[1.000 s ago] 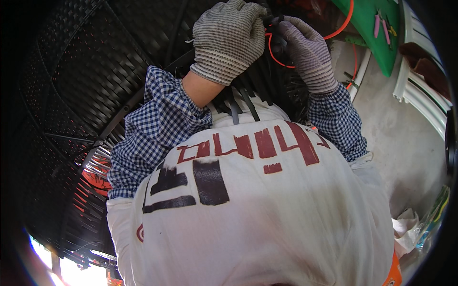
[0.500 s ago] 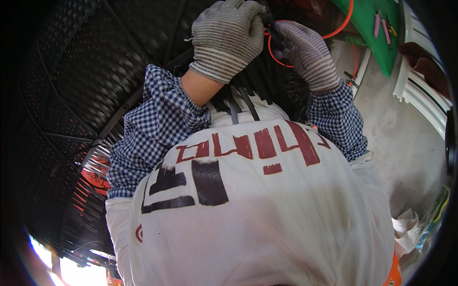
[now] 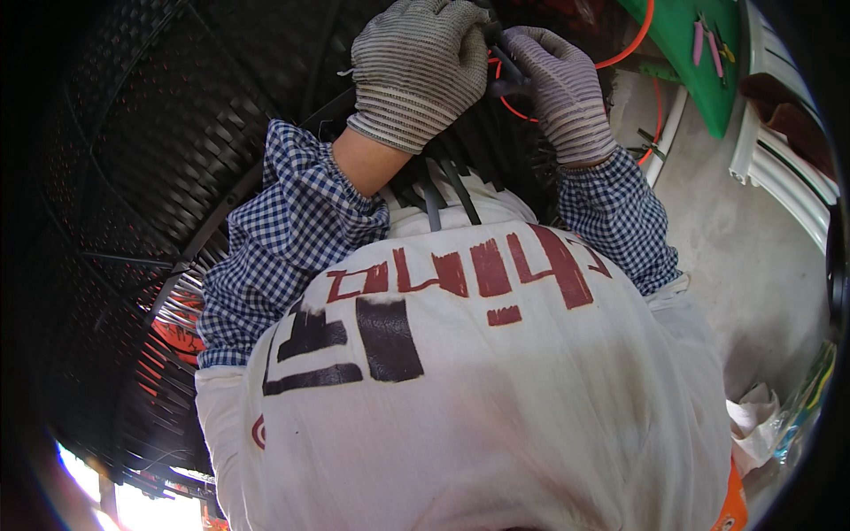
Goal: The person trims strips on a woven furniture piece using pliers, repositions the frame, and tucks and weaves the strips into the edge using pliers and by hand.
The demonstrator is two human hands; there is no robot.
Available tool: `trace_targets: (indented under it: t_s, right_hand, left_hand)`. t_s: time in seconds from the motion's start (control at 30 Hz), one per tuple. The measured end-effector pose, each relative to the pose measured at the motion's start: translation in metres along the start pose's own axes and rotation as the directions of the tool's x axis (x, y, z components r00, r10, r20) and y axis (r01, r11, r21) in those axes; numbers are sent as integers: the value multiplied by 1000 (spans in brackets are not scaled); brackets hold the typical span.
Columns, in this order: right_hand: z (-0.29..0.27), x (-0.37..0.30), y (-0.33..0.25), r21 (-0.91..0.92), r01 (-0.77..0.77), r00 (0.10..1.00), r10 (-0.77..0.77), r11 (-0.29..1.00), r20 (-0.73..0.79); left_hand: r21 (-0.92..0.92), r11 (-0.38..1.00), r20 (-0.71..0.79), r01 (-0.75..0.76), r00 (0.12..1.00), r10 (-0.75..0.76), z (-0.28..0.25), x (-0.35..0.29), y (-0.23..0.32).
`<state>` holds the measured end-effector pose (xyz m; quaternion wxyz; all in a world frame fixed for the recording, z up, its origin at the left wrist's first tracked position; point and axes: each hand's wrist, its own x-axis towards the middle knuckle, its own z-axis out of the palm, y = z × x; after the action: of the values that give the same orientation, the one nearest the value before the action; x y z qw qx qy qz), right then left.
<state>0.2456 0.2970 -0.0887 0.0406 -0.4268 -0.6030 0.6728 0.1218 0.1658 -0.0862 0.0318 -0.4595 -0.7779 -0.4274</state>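
The left hand wears a knit glove in fine grey and off-white stripes; the right hand has a lilac-grey one with paler stripes; the oversleeves are navy-and-white gingham; the shirt is white, printed in dark red and black; the strip between the hands is blackish grey, the wickerwork black; the hose is bright orange, the panel green, the pliers handles pink, the floor pale grey.
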Motion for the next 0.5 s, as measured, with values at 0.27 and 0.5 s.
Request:
trace_targets:
  t_s: [0.27,0.5]
  right_hand:
    - [2,-11,9,231,108,994,-103,967,-36]
    - [7,-9,16,227,76,997,-68,971,-44]
  left_hand:
    - [-31,999,34,32,999,-31,-3,2,4]
    - [-35,996,104,86,991,-82,-1,1,3]
